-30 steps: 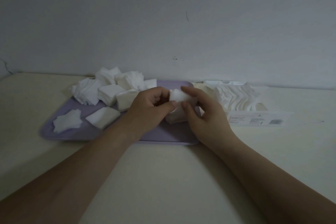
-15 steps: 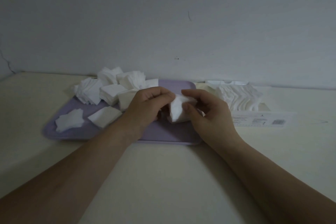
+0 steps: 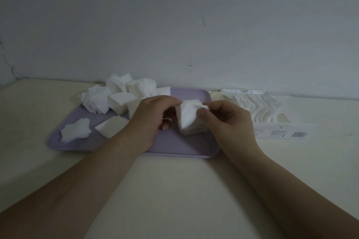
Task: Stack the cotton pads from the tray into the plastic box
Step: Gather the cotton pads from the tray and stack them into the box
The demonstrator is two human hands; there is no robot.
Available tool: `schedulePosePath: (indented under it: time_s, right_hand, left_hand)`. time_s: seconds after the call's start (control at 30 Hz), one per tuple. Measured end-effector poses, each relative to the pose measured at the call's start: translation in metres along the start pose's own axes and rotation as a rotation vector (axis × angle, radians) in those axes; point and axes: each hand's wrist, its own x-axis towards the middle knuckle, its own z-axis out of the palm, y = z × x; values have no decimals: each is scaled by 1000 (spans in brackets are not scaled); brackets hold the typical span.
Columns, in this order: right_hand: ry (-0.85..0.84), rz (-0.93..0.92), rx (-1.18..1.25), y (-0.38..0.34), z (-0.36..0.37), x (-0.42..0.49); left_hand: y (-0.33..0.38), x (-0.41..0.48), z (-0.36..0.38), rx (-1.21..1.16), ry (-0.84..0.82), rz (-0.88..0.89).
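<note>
A lilac tray (image 3: 186,147) lies on the table with several heaps of white square cotton pads (image 3: 118,99) at its back left and two loose small piles (image 3: 76,132) near its left front. Over the tray's right half I hold a small stack of cotton pads (image 3: 189,116) between both hands. My left hand (image 3: 149,120) pinches its upper left corner, and my right hand (image 3: 227,120) grips its right side with thumb and fingers. To the right of the tray stands the clear plastic box (image 3: 281,132), with rows of pads (image 3: 256,106) inside.
The cream table (image 3: 174,190) runs back to a grey wall (image 3: 174,25). A printed label with a barcode (image 3: 299,134) is on the box's front. Bare tabletop lies in front of the tray, under my forearms.
The stack between my hands has turned and tilted, its broad white face now toward me. My hands have shifted slightly; both keep hold of it.
</note>
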Motion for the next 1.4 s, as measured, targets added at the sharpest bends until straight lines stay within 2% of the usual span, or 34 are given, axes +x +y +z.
schedulePosePath:
  time_s: [0.13,0.27,0.4,0.53,0.63,0.77,0.83,0.97,1.4]
  right_hand:
    - [82,-9,-109,1,-3,1]
    - [128,-9,-256,1,-1,1]
    - [162,-7,-292,-2,-2,1]
    - [176,-1,-331,1,-3,2]
    - [145,5,-284,1,-3,4]
    - [52,17,-72,0,-2,3]
    - [8,17,-6,0,-1,2]
    - [-36,45,93,-2,0,2]
    - [-69,25,199,-10,1,0]
  left_hand:
    - [0,-1,-1,75,108,37]
    - [5,-3,-3,84,104,81]
    - [14,-7,-1,-43,-5,95]
    - [21,-7,-1,-212,-217,13]
    - [14,-9,-1,-140,-343,-6]
    - [2,-7,-2,156,-260,107]
    - [1,-7,-3,228,-220,134]
    - [0,-8,-1,238,-194,146]
    - [-3,-3,-2,319,-98,270]
